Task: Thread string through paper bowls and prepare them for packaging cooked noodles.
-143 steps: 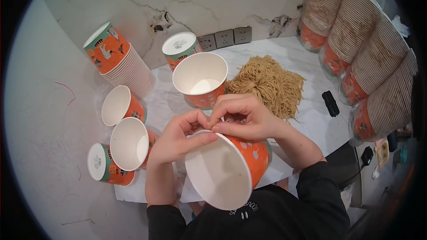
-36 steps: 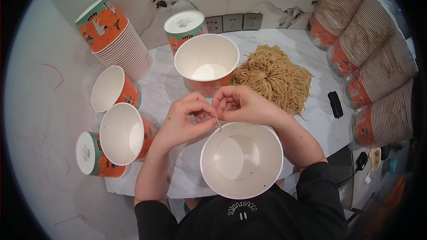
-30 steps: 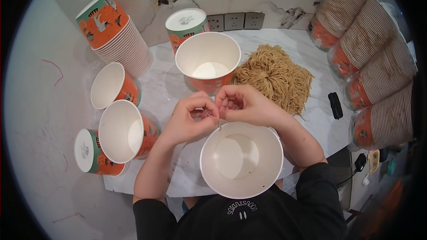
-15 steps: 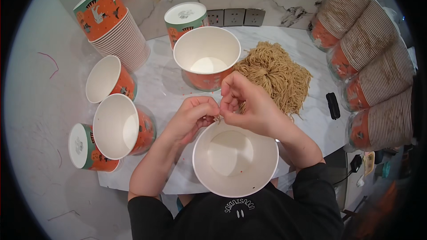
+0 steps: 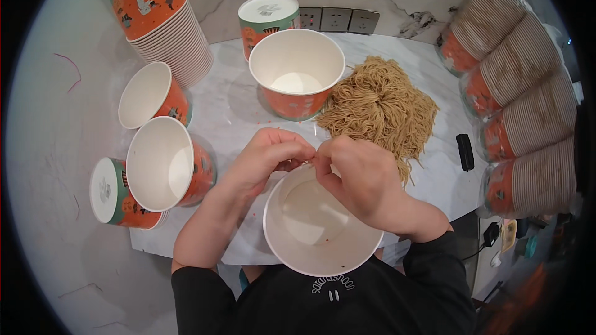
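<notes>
A large paper bucket (image 5: 279, 236), white inside, stands in front of my body with a couple of tiny specks in it. At its far rim, my left hand (image 5: 270, 155) is closed in a pinch, thumb against fingers. My right hand (image 5: 363, 177) meets it there, also pinched, fingertips nearly touching the left's. Whatever lies between the fingertips is too small and covered to name. Just beyond my right hand spreads a heap of tan, yarn-like strands (image 5: 388, 102). Another open bucket (image 5: 301, 104), orange outside, stands beyond my hands.
Open orange buckets (image 5: 202, 177) stand at the left, with a nested stack (image 5: 171, 40) behind them. An upturned bucket (image 5: 269, 7) is by the wall sockets (image 5: 335, 20). Bagged bucket stacks (image 5: 540, 118) line the right. A small black object (image 5: 465, 152) lies near them.
My right hand has turned knuckles-up and drawn slightly nearer to me, its fingers now curled down at the rim. My left hand stays pinched at nearly the same place. The view has shifted slightly.
</notes>
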Demonstrator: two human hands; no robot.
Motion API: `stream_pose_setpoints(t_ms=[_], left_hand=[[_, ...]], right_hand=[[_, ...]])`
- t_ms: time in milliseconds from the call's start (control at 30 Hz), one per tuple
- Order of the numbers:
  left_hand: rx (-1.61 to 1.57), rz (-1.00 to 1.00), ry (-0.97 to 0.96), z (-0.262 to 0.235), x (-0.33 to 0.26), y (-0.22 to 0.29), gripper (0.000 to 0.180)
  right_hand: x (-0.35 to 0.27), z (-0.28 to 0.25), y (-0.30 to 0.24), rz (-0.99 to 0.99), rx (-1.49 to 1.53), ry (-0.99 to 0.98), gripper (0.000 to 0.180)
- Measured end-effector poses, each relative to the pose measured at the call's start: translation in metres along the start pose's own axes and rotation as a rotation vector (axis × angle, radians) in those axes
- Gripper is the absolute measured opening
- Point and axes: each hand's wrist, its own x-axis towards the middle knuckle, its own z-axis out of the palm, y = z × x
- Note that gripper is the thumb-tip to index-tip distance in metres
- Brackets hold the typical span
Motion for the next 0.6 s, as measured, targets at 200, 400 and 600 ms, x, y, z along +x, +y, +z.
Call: stream_pose_setpoints(t_ms=[200, 400, 600], left_hand=[[-0.041, -0.030, -0.080, -0.015, 0.009, -0.001, 0.010], [-0.060, -0.027, -0.122, -0.023, 0.015, -0.006, 0.010], [-0.090, -0.042, -0.148, -0.020, 0.016, -0.005, 0.011]], right_hand=[[-0.003, -0.001, 0.005, 0.085, 0.035, -0.045, 0.017], [0.006, -0.010, 0.015, 0.252, 0.188, -0.168, 0.023], [0.018, -0.011, 0.028, 0.476, 0.583, -0.205, 0.026]])
